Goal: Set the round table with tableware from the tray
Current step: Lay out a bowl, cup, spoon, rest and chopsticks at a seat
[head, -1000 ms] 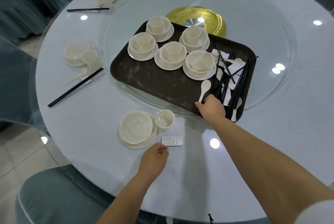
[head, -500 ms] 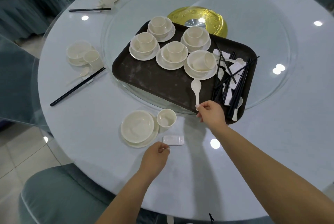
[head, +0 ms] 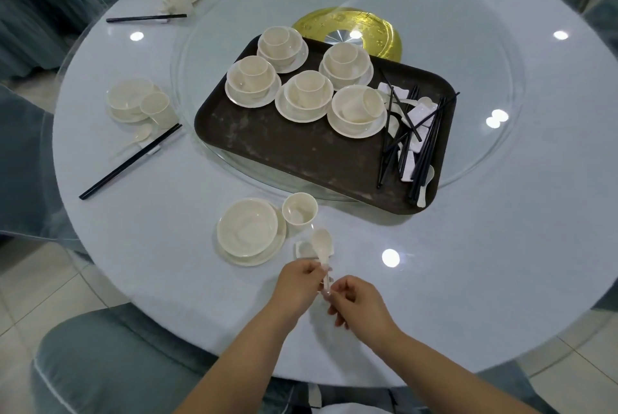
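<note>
Both hands meet near the table's near edge: the left hand (head: 298, 283) and right hand (head: 359, 305) each pinch the handle of a white spoon (head: 323, 248), whose bowl sits over the little white rest (head: 305, 249). Right beside that are the bowl on its plate (head: 248, 229) and a cup (head: 299, 211), and behind them the dark tray (head: 301, 159) sits on the glass turntable (head: 495, 55) with five stacked cup-and-bowl sets (head: 309, 95) plus a messy pile of chopsticks (head: 424, 149) on its right end. There's bare table (head: 468, 280) to the right of the hands, two places already laid on the left, and a chair back (head: 110, 363) tucked just under the near rim.
</note>
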Demonstrator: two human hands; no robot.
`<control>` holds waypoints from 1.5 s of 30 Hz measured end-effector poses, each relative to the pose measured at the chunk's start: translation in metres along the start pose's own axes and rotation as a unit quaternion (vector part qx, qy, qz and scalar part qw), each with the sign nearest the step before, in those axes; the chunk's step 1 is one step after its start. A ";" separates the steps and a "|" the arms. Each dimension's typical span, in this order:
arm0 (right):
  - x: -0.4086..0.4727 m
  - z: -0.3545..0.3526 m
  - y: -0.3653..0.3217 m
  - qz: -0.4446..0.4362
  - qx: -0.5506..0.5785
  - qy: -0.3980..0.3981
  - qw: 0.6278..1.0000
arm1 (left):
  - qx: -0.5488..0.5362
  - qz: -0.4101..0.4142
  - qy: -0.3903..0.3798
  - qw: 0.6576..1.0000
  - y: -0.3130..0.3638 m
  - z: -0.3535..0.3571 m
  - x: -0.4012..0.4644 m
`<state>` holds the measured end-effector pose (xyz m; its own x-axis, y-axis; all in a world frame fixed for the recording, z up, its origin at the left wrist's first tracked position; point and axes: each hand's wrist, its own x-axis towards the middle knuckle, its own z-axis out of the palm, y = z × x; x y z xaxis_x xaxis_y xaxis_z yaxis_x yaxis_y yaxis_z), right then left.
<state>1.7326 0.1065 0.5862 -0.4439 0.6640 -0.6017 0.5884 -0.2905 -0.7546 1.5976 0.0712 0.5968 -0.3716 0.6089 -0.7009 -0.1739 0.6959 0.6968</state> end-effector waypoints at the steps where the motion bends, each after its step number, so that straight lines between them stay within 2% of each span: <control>1: 0.002 0.000 -0.001 0.000 -0.013 -0.020 1.000 | 0.010 -0.003 0.012 1.000 -0.002 -0.001 -0.001; 4: 0.016 -0.003 -0.007 -0.009 -0.043 -0.030 0.999 | 0.000 -0.028 0.047 0.998 -0.006 -0.007 -0.001; 7: 0.041 -0.010 -0.011 -0.054 -0.121 0.050 0.990 | -0.024 -0.053 0.064 0.996 -0.010 -0.015 -0.001; 9: 0.058 -0.014 -0.015 -0.084 -0.191 0.070 0.975 | -0.034 -0.059 0.072 0.995 -0.013 -0.020 -0.003; 15: 0.090 -0.013 -0.018 -0.096 -0.310 0.030 0.946 | -0.044 -0.053 0.086 0.994 -0.021 -0.026 -0.003; 24: 0.084 -0.003 -0.001 -0.120 -0.304 0.031 0.945 | -0.039 -0.056 0.092 0.993 -0.022 -0.027 0.001; 31: 0.079 0.000 0.001 -0.128 -0.297 0.041 0.945 | -0.034 -0.092 0.089 0.991 -0.028 -0.022 0.005; 45: 0.077 0.001 0.002 -0.133 -0.296 0.044 0.945 | -0.013 -0.087 0.089 0.992 -0.029 -0.018 0.010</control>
<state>1.6989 0.1560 0.5380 -0.5868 0.7219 -0.3668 0.7502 0.3142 -0.5817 1.5825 0.0506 0.5725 -0.4880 0.4018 -0.7749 -0.2727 0.7731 0.5726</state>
